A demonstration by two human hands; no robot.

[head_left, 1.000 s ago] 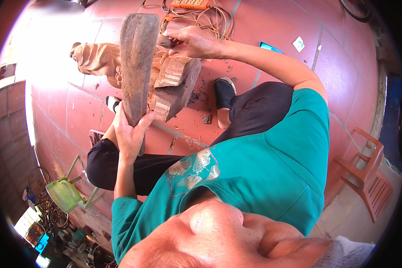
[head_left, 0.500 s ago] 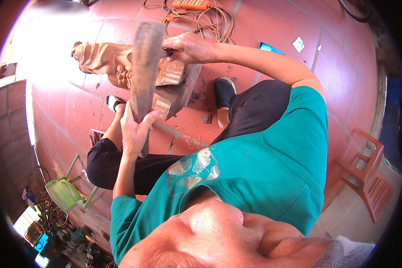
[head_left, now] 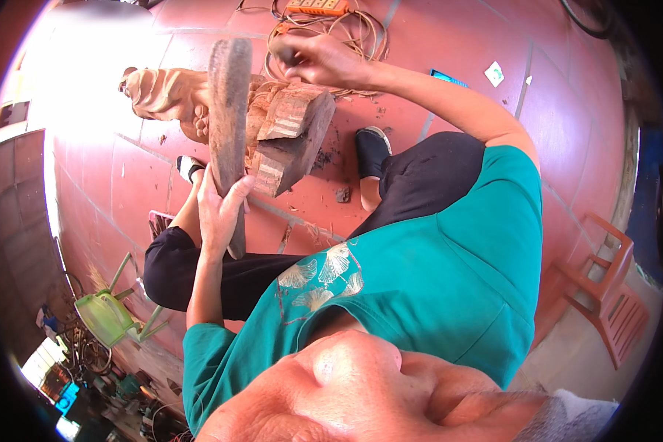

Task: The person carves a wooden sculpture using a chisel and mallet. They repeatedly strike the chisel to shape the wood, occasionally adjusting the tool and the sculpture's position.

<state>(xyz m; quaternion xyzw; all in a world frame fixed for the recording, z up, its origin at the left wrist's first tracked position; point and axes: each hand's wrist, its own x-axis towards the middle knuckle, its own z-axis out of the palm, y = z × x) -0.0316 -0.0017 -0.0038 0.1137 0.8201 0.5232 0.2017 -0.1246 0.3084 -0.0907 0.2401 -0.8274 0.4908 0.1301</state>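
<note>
My left hand (head_left: pixel 221 210) grips the lower part of a long wooden club (head_left: pixel 228 110), which stands nearly upright in the view. The club passes in front of a carved wooden figure (head_left: pixel 166 96) with folded drapery and rounded bumps, hiding its middle. The figure's rough, squared base (head_left: pixel 295 136) shows saw-cut faces and points toward the right. Beyond the base and apart from it, my right hand (head_left: pixel 328 60) is closed around a dark, rounded object (head_left: pixel 281 51). Its kind cannot be made out, since the fingers cover most of it.
Dark chips (head_left: pixel 324 158) lie on the red tile floor near my shoe (head_left: pixel 373 151). An orange power strip (head_left: pixel 317 7) with coiled cable is at the far side. A green chair (head_left: pixel 107 317) stands at left, a brown plastic chair (head_left: pixel 611 295) at right. Bright light washes out the far left.
My right hand has moved away from the carving, farther off and slightly right, with the dark object. The club has shifted a little left, uncovering more of the base.
</note>
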